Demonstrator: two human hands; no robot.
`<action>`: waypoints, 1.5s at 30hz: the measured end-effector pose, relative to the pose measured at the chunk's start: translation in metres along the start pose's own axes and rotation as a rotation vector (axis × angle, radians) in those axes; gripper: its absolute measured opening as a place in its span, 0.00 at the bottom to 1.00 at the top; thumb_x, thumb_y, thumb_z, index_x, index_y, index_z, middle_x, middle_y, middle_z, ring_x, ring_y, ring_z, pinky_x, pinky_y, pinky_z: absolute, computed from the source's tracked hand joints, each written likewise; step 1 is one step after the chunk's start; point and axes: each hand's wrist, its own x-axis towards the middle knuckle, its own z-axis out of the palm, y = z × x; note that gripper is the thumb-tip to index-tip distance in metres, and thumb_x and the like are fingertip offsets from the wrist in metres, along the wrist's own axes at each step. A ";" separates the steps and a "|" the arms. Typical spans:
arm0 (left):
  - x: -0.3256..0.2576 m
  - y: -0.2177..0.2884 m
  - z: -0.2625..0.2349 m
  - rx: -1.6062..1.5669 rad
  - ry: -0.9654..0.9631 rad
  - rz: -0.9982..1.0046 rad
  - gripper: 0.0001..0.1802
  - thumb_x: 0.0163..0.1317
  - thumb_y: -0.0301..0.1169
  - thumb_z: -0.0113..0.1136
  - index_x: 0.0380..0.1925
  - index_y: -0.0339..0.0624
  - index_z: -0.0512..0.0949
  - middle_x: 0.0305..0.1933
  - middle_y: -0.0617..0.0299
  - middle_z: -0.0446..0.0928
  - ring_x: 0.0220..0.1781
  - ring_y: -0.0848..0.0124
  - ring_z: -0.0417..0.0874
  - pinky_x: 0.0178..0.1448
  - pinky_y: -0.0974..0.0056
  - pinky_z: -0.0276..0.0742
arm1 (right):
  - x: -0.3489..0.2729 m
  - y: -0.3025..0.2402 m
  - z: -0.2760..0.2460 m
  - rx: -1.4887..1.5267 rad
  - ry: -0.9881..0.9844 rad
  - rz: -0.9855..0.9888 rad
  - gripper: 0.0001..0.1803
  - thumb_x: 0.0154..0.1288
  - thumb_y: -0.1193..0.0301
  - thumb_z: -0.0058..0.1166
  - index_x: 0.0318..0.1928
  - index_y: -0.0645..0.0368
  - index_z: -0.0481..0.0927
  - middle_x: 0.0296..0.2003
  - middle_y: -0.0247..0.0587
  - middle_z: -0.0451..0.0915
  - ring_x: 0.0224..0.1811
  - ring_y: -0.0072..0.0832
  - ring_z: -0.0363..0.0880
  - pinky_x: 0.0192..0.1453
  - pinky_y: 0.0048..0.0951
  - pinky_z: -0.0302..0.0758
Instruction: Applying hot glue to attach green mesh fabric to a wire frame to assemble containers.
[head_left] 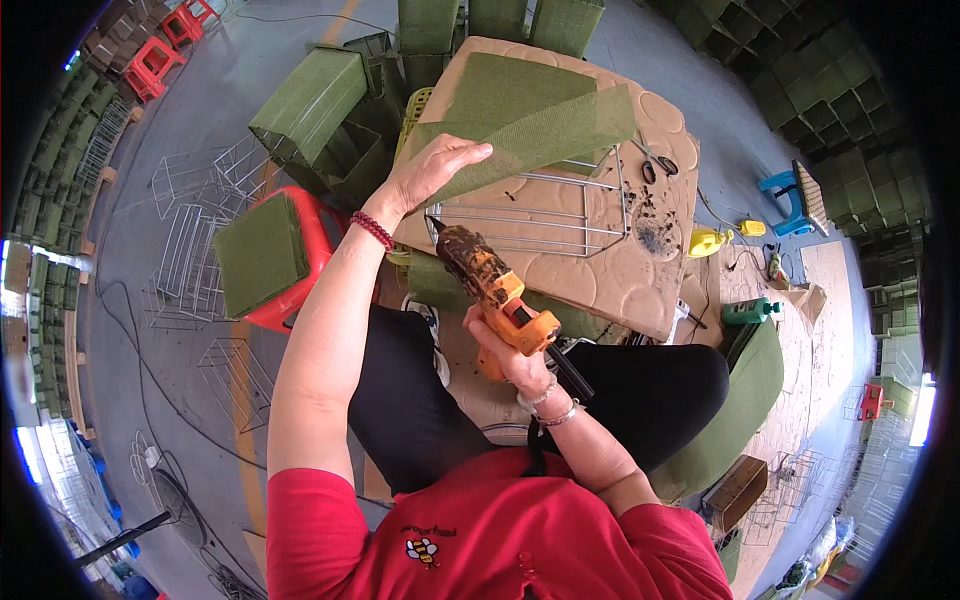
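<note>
Nearest: seated person, red shirt (pixel 480 540), dark trousers (pixel 410 400). Right grip (pixel 512 352) closed round the handle of an orange glue gun (pixel 490 275), its barrel smeared dark brown, black nozzle aimed up and left. Nozzle tip just beside the left end of a wire frame (pixel 530 225); contact cannot be told. Left grip (pixel 432 175) against the near left part of a green mesh sheet (pixel 545 145), thumb extended; other fingertips hidden, so cannot tell whether it pinches. Sheet slants up over the frame's far side. Frame lies on a cardboard-topped desk (pixel 660 285). Scissors (pixel 650 165), black-handled, by the desk's right edge; dark scraps (pixel 650 225) nearer. Left of desk: red stool (pixel 318 240) bearing a green block (pixel 260 255); more wire frames (pixel 190 270) on floor. Right: yellow bottle (pixel 707 241), green bottle (pixel 750 312). Farther: blue stool (pixel 785 205), stacked green boxes (pixel 840 100).
</note>
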 end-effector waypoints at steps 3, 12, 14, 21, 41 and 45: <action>0.001 -0.001 0.000 -0.016 -0.013 0.011 0.26 0.65 0.46 0.51 0.42 0.27 0.78 0.39 0.65 0.78 0.46 0.78 0.72 0.57 0.70 0.64 | 0.000 -0.002 0.003 0.083 0.037 0.062 0.11 0.69 0.67 0.48 0.49 0.56 0.72 0.42 0.32 0.74 0.48 0.24 0.74 0.51 0.25 0.72; 0.000 -0.001 0.003 -0.041 0.030 0.093 0.27 0.66 0.48 0.50 0.33 0.28 0.77 0.28 0.74 0.65 0.34 0.78 0.64 0.45 0.70 0.63 | 0.004 -0.015 0.009 0.250 0.187 0.131 0.06 0.62 0.77 0.57 0.39 0.59 0.76 0.36 0.29 0.77 0.40 0.17 0.73 0.44 0.22 0.71; -0.001 0.001 0.003 -0.043 0.018 0.091 0.27 0.66 0.47 0.50 0.33 0.28 0.77 0.28 0.74 0.66 0.34 0.79 0.64 0.46 0.70 0.63 | 0.004 -0.016 0.006 0.149 0.131 0.103 0.07 0.62 0.76 0.57 0.40 0.59 0.77 0.36 0.29 0.77 0.40 0.17 0.73 0.45 0.22 0.71; -0.010 0.018 0.014 -0.066 0.134 0.087 0.27 0.66 0.47 0.50 0.38 0.27 0.78 0.34 0.72 0.73 0.39 0.79 0.68 0.51 0.70 0.64 | 0.003 -0.005 0.008 0.191 0.187 0.134 0.07 0.62 0.76 0.57 0.41 0.59 0.77 0.36 0.28 0.77 0.40 0.16 0.73 0.45 0.22 0.71; 0.000 -0.003 0.003 -0.060 0.080 0.104 0.25 0.66 0.48 0.50 0.24 0.33 0.70 0.26 0.75 0.62 0.32 0.79 0.62 0.42 0.69 0.61 | -0.007 0.007 -0.005 0.147 0.128 0.131 0.14 0.64 0.69 0.57 0.49 0.58 0.74 0.43 0.33 0.77 0.47 0.23 0.76 0.52 0.26 0.73; 0.002 -0.006 0.002 -0.047 0.072 0.091 0.25 0.66 0.48 0.50 0.24 0.34 0.70 0.26 0.74 0.62 0.33 0.79 0.61 0.42 0.69 0.62 | -0.009 0.001 -0.007 0.208 0.061 0.157 0.16 0.68 0.64 0.53 0.52 0.57 0.72 0.46 0.34 0.75 0.51 0.24 0.75 0.55 0.27 0.71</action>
